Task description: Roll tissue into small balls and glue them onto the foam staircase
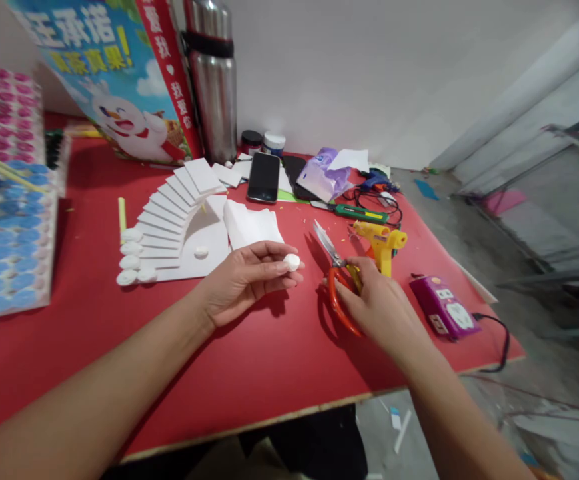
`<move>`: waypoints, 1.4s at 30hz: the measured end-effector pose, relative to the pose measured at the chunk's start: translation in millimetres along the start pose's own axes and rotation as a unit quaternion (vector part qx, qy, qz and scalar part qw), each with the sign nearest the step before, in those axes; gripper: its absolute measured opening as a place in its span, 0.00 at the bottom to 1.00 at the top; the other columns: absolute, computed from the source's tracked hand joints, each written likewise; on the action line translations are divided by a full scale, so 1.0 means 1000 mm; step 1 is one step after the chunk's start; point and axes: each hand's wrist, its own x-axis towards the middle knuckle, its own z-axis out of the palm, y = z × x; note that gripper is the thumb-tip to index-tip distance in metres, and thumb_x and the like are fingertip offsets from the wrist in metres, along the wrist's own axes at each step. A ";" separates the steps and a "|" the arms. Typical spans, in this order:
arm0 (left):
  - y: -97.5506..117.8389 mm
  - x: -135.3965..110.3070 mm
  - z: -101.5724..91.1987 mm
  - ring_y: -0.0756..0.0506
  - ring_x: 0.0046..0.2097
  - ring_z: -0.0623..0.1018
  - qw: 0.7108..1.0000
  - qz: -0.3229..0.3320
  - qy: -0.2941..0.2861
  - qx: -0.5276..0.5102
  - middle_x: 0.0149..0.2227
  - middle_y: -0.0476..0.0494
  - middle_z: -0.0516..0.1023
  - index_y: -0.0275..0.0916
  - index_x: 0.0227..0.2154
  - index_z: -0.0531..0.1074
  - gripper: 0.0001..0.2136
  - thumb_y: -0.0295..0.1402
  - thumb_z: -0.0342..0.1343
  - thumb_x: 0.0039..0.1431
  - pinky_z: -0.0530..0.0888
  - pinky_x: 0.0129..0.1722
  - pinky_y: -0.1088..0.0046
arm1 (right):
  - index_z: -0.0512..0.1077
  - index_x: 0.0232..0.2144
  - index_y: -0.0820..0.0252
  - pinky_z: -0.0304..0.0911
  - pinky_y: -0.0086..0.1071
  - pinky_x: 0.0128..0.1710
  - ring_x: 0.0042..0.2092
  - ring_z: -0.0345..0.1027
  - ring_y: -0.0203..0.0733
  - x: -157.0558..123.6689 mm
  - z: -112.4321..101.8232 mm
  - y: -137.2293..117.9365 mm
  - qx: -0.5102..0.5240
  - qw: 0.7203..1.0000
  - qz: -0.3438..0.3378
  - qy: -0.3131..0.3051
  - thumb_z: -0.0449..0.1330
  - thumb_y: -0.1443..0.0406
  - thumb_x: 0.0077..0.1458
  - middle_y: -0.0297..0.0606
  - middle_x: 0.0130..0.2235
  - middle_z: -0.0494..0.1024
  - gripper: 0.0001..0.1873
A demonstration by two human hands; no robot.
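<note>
My left hand [256, 270] pinches a small white rolled piece [292, 262] between thumb and fingertips, above the red table. To its right, my right hand [376, 293] is closed on the handles of a pair of scissors [338, 270], whose blades point away and to the left. Behind my left hand lies a folded white sheet [252, 225]. Left of it stands a fan-shaped white model [162, 230] of stepped slabs. Several white rosettes [128, 262] sit at the model's left end, and one loose white piece [200, 251] lies on its base.
A yellow glue gun [380, 241], green cutter [362, 213] and purple power socket [444, 308] lie on the right. A phone [264, 177], purple tissue pack [325, 175] and steel flask [214, 93] are at the back. Trays of blue [9, 247] and pink flowers [9, 113] stand left.
</note>
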 end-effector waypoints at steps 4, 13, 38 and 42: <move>-0.001 0.000 -0.001 0.48 0.38 0.85 1.000 0.014 -0.019 0.002 0.38 0.43 0.85 0.33 0.37 0.83 0.10 0.20 0.70 0.51 0.81 0.43 0.76 | 0.68 0.55 0.65 0.61 0.38 0.36 0.44 0.78 0.60 0.009 0.006 -0.011 -0.036 0.999 0.005 -0.005 0.54 0.57 0.66 0.54 0.43 0.82 0.21; 0.003 -0.001 0.001 0.52 0.32 0.82 1.000 0.002 -0.015 -0.012 0.35 0.42 0.85 0.31 0.38 0.83 0.08 0.20 0.67 0.54 0.79 0.36 0.83 | 0.60 0.56 0.56 0.66 0.36 0.37 0.35 0.70 0.43 0.007 0.008 0.011 0.192 0.977 -0.095 0.006 0.64 0.49 0.58 0.34 0.36 0.74 0.31; -0.003 0.003 -0.003 0.49 0.33 0.84 0.999 0.008 -0.006 -0.036 0.31 0.41 0.83 0.28 0.34 0.82 0.05 0.17 0.63 0.56 0.81 0.39 0.80 | 0.67 0.52 0.59 0.69 0.39 0.40 0.44 0.76 0.51 -0.023 -0.002 -0.009 0.090 0.969 -0.229 0.022 0.66 0.50 0.56 0.45 0.45 0.80 0.28; -0.001 0.001 0.000 0.50 0.31 0.84 0.999 -0.004 0.002 -0.044 0.30 0.41 0.83 0.27 0.33 0.81 0.06 0.15 0.60 0.57 0.81 0.37 0.81 | 0.67 0.52 0.59 0.68 0.36 0.36 0.41 0.76 0.48 -0.023 0.001 -0.008 0.090 0.964 -0.246 0.041 0.65 0.52 0.59 0.45 0.44 0.80 0.26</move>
